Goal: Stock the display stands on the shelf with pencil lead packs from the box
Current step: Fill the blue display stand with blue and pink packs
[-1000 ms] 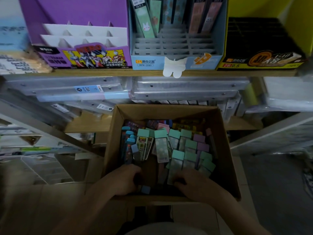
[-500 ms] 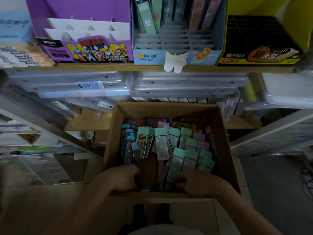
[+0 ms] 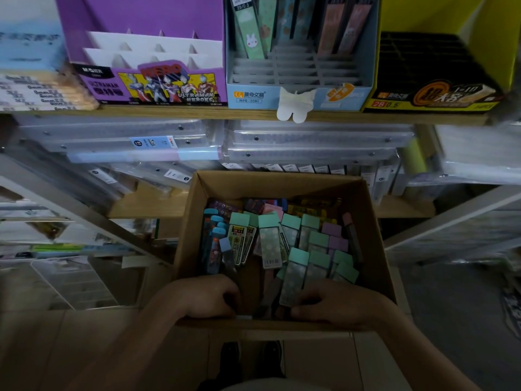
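Dim, shadowy wide-angle view, edges warped and blurred.

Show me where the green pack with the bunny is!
In the head view, the bunny pack stands at the back left of the light blue stand, between the purple stand and the black stand on the upper shelf.

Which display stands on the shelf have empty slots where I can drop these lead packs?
The purple stand has bare white tiers. The blue stand has bare grey slots in front; only its back row holds packs. The black stand looks empty, though it is dark. The box itself is crowded.
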A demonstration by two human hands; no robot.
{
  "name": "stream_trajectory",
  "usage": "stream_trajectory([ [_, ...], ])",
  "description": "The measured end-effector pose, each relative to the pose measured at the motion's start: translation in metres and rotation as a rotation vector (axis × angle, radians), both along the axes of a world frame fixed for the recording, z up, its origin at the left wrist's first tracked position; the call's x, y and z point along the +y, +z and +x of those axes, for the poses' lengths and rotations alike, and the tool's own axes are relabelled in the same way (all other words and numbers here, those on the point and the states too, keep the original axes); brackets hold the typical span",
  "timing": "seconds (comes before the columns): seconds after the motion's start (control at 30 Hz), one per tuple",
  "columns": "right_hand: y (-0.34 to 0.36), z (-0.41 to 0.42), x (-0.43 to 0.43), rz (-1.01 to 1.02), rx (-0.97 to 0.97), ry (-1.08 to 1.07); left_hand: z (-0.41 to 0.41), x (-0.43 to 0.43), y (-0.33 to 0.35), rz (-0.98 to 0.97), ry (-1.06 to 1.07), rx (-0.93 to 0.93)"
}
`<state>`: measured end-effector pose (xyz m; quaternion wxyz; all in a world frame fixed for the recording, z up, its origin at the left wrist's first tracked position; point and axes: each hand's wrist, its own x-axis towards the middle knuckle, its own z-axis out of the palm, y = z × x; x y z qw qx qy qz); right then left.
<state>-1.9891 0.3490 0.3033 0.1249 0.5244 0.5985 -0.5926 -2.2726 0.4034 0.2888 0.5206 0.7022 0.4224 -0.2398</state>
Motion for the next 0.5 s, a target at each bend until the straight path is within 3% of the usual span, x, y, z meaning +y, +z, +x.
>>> stream_trajectory([
  [0.2,-0.004,0.012,-0.003,0.022,0.128,-0.115,-0.001,-0.003,0.004,-0.038,0.106,-0.087],
  [0.37,-0.006,0.015,-0.005,0.077,0.172,-0.322,0.0,-0.003,0.004,-0.049,0.368,-0.206],
  [0.5,0.0,0.006,0.003,0.101,0.171,-0.357,0.006,-0.006,0.001,-0.043,0.514,-0.317],
])
